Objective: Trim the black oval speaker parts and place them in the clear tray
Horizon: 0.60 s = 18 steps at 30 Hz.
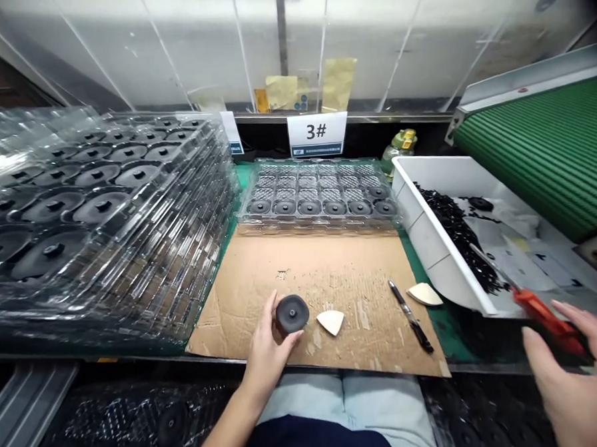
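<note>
My left hand (269,345) grips a round black part (292,314), dished like a cap with a small stud in its centre, by its edge between thumb and fingers, above the cardboard. Just right of it lies a cream-coloured, rounded triangular pad (331,322). At the far right, my right hand (581,369) has its thumb and fingers apart around the red handle of a slim metal-tipped tool (543,314). That tool leans over the rim of the white bin, its kind unclear. A black pen (411,316) and a second cream pad (425,294) lie between the hands.
Tall stacked clear plastic trays (178,210) with black parts stand left. Another clear tray (317,189), its front row filled, sits behind the cardboard (305,263). The white bin (440,249) holds black scraps. A green ribbed belt (549,143) slopes above it; a "3#" sign (318,134) stands behind.
</note>
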{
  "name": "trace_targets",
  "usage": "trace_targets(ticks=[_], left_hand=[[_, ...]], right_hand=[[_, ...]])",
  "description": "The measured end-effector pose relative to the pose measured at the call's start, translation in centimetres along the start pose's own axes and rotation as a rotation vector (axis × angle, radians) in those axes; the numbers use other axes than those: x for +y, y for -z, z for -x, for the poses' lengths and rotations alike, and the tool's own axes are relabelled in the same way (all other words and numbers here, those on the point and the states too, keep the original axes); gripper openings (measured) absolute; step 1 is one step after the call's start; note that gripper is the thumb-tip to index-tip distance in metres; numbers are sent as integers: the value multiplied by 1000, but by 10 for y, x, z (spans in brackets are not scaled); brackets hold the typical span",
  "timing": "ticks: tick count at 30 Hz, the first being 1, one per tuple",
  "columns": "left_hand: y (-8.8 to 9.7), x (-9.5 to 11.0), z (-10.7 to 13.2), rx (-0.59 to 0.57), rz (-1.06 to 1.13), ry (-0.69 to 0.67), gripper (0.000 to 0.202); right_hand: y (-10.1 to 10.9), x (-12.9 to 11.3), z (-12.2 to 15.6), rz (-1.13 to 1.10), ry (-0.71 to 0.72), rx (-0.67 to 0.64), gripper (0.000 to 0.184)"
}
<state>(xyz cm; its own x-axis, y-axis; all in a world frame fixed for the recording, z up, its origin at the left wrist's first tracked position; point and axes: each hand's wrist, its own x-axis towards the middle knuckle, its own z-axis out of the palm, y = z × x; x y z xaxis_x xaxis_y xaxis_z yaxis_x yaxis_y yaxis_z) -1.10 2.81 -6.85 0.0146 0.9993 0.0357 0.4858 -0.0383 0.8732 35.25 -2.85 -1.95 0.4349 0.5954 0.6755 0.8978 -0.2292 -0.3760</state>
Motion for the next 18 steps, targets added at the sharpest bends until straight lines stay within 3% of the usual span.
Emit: trace_targets(ticks=[1,3,7,9,12,15,18], left_hand=[[3,7,3,-25,37,-13,75],[8,22,11,-77,115,-55,77],[21,39,25,-205,222,-208,83],[31,39,29,-255,213,-254,84],[47,30,33,-330,222,-204,83],[59,19,38,-366,341,-85,82],[60,13,42,-300,528,-23,75]], right_hand=[[6,-25,5,-71,-32,24,41],[10,-75,14,-358,-113,-135,29],[-6,-147,29,-971,-271,-1031,36],[-17,-168,33,-1101,-294,-1310,41],[-26,-187,38,-1177,-315,-1506,44],[-30,-197,46,-1227,-401,-1591,45],[-34,-205,60,-1299,-567,-1604,45]])
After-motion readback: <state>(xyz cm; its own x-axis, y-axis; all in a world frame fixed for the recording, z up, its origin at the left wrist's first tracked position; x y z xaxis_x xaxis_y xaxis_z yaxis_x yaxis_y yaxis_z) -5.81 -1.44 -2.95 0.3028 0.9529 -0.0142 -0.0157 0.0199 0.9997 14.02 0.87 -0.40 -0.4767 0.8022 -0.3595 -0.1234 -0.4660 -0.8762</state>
